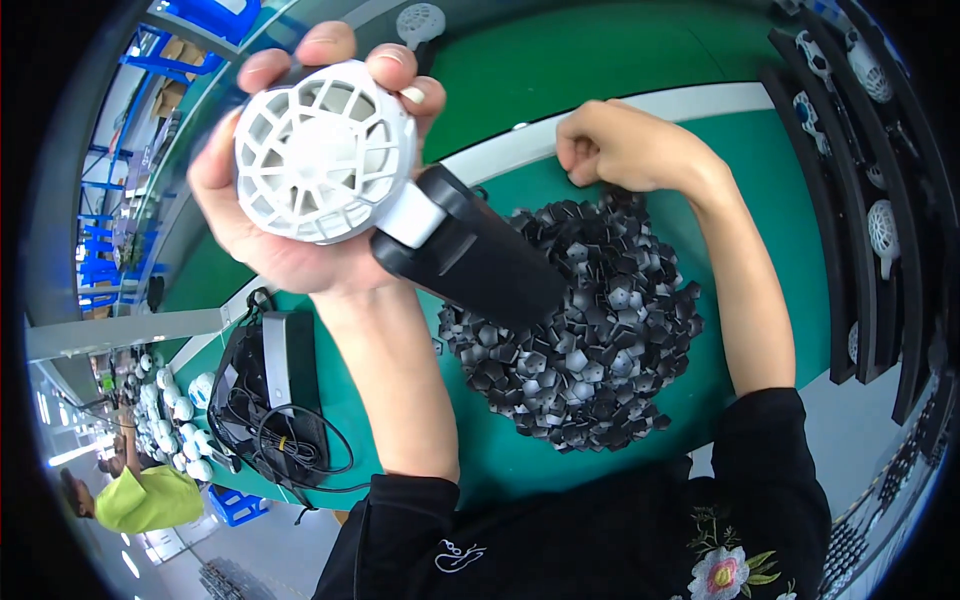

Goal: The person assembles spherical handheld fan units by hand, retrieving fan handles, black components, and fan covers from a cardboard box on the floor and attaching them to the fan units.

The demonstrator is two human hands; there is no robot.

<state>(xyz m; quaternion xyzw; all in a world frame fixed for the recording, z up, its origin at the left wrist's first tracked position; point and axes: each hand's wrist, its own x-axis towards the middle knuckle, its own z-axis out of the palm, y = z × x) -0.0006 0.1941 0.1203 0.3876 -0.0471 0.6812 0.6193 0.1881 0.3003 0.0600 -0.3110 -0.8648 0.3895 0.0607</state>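
My left hand (310, 265) is raised, its fingers wrapped around the round head of a handheld fan (322, 150). The fan's white grille faces up, and its black handle slants down to the right, over a large heap of small black five-sided plastic pieces (600, 350) on the green tabletop. Just beyond the heap's far edge, my right hand (635, 145) rests low with curled fingers. Its fingertips are turned away, so anything between them is hidden.
Black racks (835, 240) holding more fans stand at the right. Left of the heap lie a grey-black box (290, 365) and coiled cables (285, 440). Many white round parts (170, 415) are farther left, near a person in a yellow-green shirt (150, 497). Another fan (420, 22) lies at the far side.
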